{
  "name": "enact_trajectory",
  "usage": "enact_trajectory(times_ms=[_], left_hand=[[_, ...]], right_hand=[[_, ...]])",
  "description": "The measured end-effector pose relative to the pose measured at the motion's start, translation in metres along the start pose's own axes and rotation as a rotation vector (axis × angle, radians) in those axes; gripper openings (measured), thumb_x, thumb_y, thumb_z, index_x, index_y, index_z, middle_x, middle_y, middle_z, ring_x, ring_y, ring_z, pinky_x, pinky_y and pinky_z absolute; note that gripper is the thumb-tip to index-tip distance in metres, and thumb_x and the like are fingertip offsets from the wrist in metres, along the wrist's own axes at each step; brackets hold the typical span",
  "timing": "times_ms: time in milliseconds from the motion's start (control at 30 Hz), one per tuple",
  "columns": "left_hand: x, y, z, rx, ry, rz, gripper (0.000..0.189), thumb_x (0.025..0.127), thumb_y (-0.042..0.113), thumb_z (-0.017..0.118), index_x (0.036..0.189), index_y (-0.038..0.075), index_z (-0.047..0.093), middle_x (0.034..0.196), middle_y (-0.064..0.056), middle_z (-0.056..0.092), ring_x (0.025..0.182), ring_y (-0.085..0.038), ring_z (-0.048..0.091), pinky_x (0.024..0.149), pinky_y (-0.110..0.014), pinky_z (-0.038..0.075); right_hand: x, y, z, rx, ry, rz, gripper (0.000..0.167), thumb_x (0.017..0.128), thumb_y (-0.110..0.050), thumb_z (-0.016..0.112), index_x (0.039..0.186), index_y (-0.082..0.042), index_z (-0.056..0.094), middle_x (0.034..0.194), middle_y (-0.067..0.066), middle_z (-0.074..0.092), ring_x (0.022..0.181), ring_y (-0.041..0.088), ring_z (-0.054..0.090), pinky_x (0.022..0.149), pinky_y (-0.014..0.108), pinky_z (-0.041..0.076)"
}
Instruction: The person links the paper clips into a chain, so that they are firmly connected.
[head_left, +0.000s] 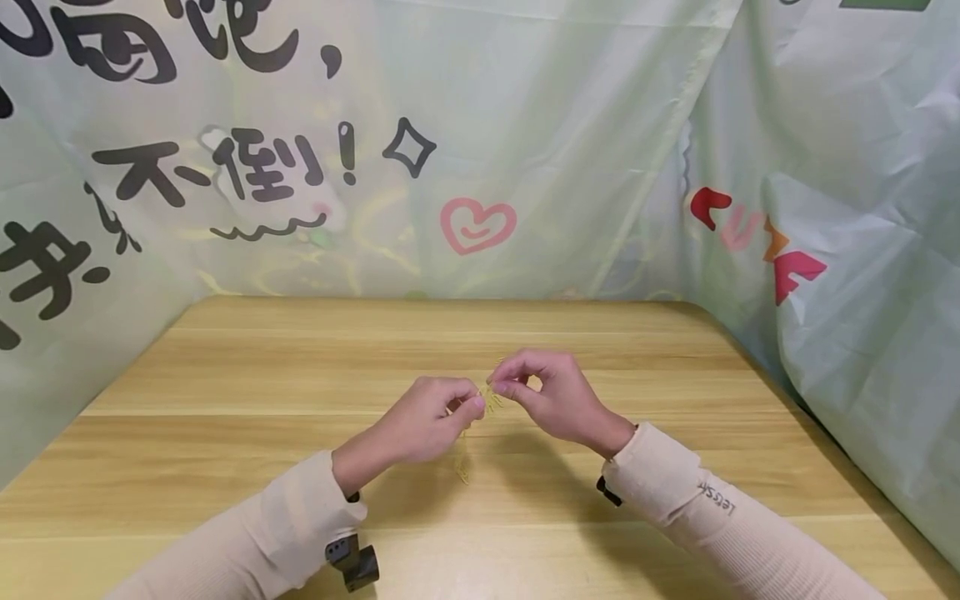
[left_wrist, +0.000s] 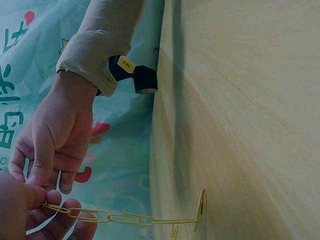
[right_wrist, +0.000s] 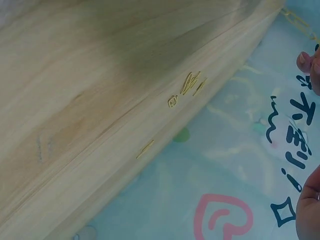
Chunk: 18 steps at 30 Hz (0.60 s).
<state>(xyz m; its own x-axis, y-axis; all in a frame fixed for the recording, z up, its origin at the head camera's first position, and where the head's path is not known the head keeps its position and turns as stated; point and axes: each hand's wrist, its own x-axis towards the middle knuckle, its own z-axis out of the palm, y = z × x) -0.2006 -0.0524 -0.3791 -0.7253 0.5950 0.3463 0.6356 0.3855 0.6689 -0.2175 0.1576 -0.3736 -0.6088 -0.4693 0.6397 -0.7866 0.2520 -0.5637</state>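
A chain of gold paper clips (left_wrist: pixel 135 218) hangs from my left hand (head_left: pixel 431 417), whose thumb and forefinger pinch its upper end. The lower links (head_left: pixel 461 467) dangle over the table in the head view. Right beside it, the thumb and forefinger of my right hand (head_left: pixel 558 396) meet at the chain's top, pinching a paper clip there; the clip itself is mostly hidden by the fingertips. Loose gold paper clips (right_wrist: pixel 189 83) lie on the table beyond the hands, several in a small group and one apart.
The wooden table (head_left: pixel 300 358) spreads out under both hands. Printed cloth (head_left: pixel 555 150) hangs behind it and along the sides. A black camera mount (head_left: pixel 352 562) is strapped to the left wrist.
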Motion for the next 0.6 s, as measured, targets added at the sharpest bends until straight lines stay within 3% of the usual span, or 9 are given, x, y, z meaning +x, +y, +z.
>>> enact_trajectory(times_ms=[167, 267, 433, 600], left_hand=[[0.0001, 0.0018, 0.0006, -0.022, -0.002, -0.007, 0.024, 0.100, 0.014, 0.050, 0.082, 0.008, 0.064, 0.070, 0.006, 0.059, 0.069, -0.007, 0.058, 0.067, -0.026, 0.051], [-0.0004, 0.0019, 0.0003, -0.033, 0.000, -0.013, 0.024, 0.101, 0.015, 0.049, 0.083, 0.008, 0.064, 0.070, 0.004, 0.059, 0.067, -0.008, 0.057, 0.062, -0.026, 0.049], [-0.0013, -0.0003, -0.0007, -0.028, 0.000, -0.013, 0.024, 0.101, 0.015, 0.049, 0.084, 0.008, 0.064, 0.073, 0.002, 0.062, 0.069, -0.011, 0.059, 0.065, -0.027, 0.050], [-0.0017, -0.0015, -0.0014, -0.008, 0.001, -0.009, 0.023, 0.101, 0.015, 0.050, 0.085, 0.008, 0.065, 0.076, 0.000, 0.064, 0.074, -0.011, 0.062, 0.070, -0.026, 0.051]], right_hand=[[-0.0003, 0.0054, 0.0021, -0.034, 0.005, -0.157, 0.019, 0.078, 0.013, 0.073, 0.085, -0.005, 0.072, 0.081, 0.002, 0.072, 0.070, 0.012, 0.064, 0.064, 0.026, 0.052], [-0.0005, 0.0078, 0.0027, -0.064, -0.006, -0.211, 0.023, 0.077, 0.014, 0.073, 0.086, -0.006, 0.072, 0.082, 0.002, 0.071, 0.071, 0.012, 0.064, 0.065, 0.027, 0.053], [-0.0008, 0.0065, 0.0009, -0.127, -0.042, -0.212, 0.026, 0.079, 0.013, 0.071, 0.095, -0.006, 0.069, 0.087, 0.003, 0.070, 0.075, 0.012, 0.063, 0.067, 0.027, 0.052], [0.0022, 0.0004, -0.0041, -0.119, -0.052, -0.169, 0.027, 0.081, 0.014, 0.068, 0.100, -0.005, 0.066, 0.091, 0.003, 0.068, 0.075, 0.012, 0.061, 0.068, 0.026, 0.052]])
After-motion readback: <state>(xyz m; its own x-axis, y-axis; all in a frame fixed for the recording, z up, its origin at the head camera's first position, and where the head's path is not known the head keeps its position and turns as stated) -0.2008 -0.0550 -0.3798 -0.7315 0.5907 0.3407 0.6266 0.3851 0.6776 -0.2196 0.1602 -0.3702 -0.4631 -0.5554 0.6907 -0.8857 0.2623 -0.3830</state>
